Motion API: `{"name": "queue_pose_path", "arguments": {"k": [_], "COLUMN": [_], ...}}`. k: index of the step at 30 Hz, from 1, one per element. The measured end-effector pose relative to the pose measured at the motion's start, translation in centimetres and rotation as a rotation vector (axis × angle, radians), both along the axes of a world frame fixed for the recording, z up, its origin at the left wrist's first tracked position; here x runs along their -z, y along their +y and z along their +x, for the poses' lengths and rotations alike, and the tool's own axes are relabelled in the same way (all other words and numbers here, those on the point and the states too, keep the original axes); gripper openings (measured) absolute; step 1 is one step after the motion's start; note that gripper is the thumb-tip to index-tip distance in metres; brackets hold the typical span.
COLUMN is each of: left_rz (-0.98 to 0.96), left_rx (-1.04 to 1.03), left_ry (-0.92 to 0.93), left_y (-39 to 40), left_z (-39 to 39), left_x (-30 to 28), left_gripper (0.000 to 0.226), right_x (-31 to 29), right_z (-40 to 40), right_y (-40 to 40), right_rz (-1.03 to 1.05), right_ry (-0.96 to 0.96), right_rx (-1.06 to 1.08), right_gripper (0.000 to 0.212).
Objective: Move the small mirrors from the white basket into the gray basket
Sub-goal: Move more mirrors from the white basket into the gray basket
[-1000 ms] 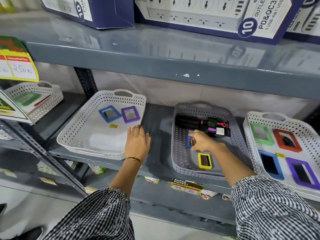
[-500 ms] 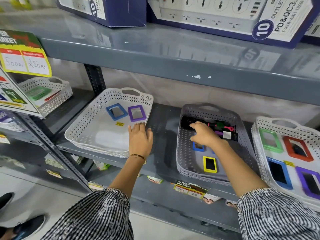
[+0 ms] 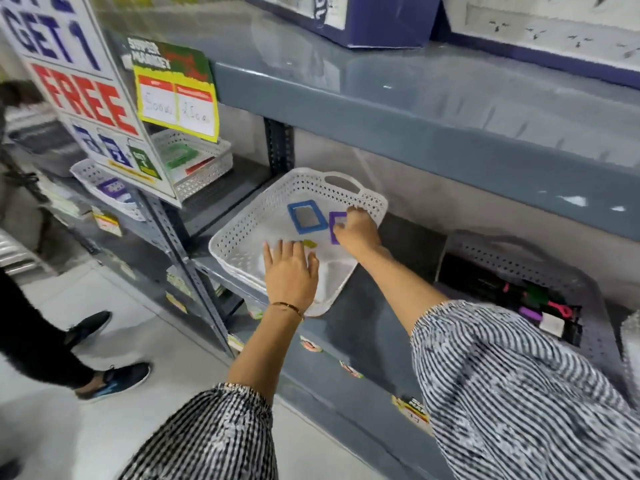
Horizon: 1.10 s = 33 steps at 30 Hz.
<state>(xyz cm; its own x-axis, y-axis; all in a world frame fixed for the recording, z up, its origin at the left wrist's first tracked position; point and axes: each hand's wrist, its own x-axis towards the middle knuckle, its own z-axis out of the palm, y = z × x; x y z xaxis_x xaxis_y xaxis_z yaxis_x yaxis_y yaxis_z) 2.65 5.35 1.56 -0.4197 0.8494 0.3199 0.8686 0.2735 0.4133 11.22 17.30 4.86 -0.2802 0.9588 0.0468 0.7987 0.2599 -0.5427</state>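
The white basket [image 3: 242, 237] sits on the grey shelf at centre. A blue-framed mirror [image 3: 307, 216] and a purple-framed mirror [image 3: 335, 224] lie flat at its far end. My right hand [image 3: 356, 232] reaches into the white basket, and its fingers pinch the purple mirror's right side. My left hand [image 3: 290, 273] lies flat and open over the basket's near edge. The gray basket [image 3: 595, 299] stands to the right on the same shelf, holding a black hairbrush pack [image 3: 533, 299]. My right sleeve hides its near part.
A yellow sticker [image 3: 309, 243] lies on the white basket's floor. Further white baskets [image 3: 207, 174] with mirrors stand on the left shelving behind a promo sign [image 3: 79, 95]. Another person's legs and shoes [image 3: 114, 379] are on the floor at left. Boxes sit on the shelf above.
My right hand has left the gray basket, crossed left and reached the purple mirror in the white basket. My view has swung left. The left hand stays on the basket's edge.
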Motion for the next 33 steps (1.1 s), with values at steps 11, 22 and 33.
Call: {"name": "queue_pose_path", "arguments": {"k": [11, 22, 33], "left_rz": [-0.033, -0.022, 0.190], "left_rx": [0.018, 0.030, 0.215], "left_ry": [0.020, 0.040, 0.017], "left_y": [-0.1, -0.3, -0.6], "left_z": [-0.1, -0.3, 4.8], "left_x": [1.2, 1.0, -1.2], "left_gripper": [0.039, 0.030, 0.033], "right_x": [3.8, 2.3, -3.1], "right_z": [-3.4, -3.4, 11.7], "right_y": [3.0, 1.1, -9.6], "right_rz": [-0.174, -0.043, 0.107], "right_ry": [-0.623, -0.495, -0.123], "right_rx": [0.085, 0.060, 0.289], "right_gripper": [0.076, 0.046, 0.050]}}
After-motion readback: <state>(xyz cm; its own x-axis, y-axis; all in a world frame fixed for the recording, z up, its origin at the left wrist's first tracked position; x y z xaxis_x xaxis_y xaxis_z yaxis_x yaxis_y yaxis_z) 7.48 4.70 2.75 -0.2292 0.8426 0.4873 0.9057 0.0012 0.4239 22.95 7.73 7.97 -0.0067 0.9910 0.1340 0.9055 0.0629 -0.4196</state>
